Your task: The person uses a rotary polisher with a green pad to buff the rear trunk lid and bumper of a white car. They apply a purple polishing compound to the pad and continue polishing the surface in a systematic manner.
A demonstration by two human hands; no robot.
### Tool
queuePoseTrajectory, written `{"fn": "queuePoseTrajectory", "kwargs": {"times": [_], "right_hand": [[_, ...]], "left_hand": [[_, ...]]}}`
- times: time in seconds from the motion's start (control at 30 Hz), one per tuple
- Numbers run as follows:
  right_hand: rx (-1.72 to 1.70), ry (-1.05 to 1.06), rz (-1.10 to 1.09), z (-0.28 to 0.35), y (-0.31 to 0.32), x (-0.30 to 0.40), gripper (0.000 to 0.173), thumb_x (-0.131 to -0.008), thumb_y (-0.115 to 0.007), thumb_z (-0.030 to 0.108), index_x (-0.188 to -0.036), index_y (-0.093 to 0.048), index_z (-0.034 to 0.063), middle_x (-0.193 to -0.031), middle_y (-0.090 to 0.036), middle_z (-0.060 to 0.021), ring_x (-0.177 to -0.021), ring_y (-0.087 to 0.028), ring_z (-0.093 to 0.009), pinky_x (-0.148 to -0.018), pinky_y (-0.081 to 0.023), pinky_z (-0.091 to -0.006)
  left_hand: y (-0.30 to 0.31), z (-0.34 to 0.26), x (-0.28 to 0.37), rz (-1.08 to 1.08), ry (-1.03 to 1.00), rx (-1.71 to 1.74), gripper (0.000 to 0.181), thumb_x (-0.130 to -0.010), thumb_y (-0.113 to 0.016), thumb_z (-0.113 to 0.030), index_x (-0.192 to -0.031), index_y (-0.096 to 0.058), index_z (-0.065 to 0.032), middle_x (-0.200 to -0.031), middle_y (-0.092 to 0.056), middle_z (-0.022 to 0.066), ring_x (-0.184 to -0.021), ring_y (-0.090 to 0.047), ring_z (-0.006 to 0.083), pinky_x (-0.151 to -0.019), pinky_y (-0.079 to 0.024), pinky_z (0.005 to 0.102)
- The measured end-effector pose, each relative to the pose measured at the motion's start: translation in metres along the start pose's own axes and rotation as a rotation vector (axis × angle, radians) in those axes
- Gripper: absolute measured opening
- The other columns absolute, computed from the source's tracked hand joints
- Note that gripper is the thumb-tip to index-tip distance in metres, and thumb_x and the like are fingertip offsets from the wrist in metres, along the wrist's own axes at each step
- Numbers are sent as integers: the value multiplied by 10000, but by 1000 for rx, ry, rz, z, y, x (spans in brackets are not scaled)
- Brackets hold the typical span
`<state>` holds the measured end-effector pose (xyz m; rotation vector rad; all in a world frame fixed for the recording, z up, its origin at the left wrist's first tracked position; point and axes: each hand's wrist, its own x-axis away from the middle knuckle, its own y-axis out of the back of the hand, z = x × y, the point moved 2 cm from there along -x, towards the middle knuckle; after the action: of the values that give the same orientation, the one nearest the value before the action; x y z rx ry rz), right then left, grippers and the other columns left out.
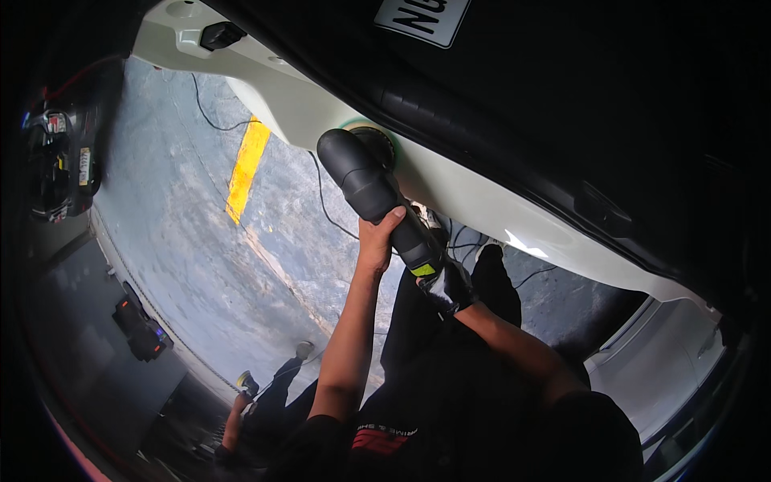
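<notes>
Both hands are on a black power polisher (pixel 376 187), which slants from upper left to lower right. My bare left hand (pixel 378 238) wraps its middle, the thumb lying across the housing. At its lower end, beside a lime-green patch (pixel 424 269), my right hand (pixel 449 286) grips it in a black glove with white smears. The polisher's round pad (pixel 385 141) rests at the white painted car panel (pixel 458 187); its face is mostly hidden by the tool's head. Whether the pad is spinning cannot be told.
Dark car bodywork with a licence plate (pixel 424 21) overhangs the panel. Black cords (pixel 325 208) trail over the concrete floor (pixel 181 199) near my feet. A person (pixel 283 385) at lower left holds another polisher (pixel 246 381). Other cars stand left (pixel 66 162) and right (pixel 656 355).
</notes>
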<state>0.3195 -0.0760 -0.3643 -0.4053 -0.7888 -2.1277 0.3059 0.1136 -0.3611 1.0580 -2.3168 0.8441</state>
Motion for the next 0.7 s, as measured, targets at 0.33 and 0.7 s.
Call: {"fn": "queuePoseTrajectory", "kwargs": {"times": [0.33, 0.7], "right_hand": [[108, -110, 42, -49, 41, 39, 601, -727, -839, 250, -1264, -617, 97, -1012, -744, -179, -942, -722, -398, -791, -592, -472], [10, -93, 3, -143, 64, 116, 446, -758, -812, 238, -1159, -684, 92, -984, -739, -168, -904, -731, -367, -753, -586, -454]], "left_hand": [[-47, 43, 39, 54, 32, 24, 590, -870, -778, -172, -1356, -484, -11, -1166, -609, 114, -1000, -664, 237, -920, -556, 385], [-81, 132, 85, 139, 73, -118, 386, -818, -841, -162, -1115, -634, -28, -995, -686, 52, -899, -660, 145, -829, -533, 306]]}}
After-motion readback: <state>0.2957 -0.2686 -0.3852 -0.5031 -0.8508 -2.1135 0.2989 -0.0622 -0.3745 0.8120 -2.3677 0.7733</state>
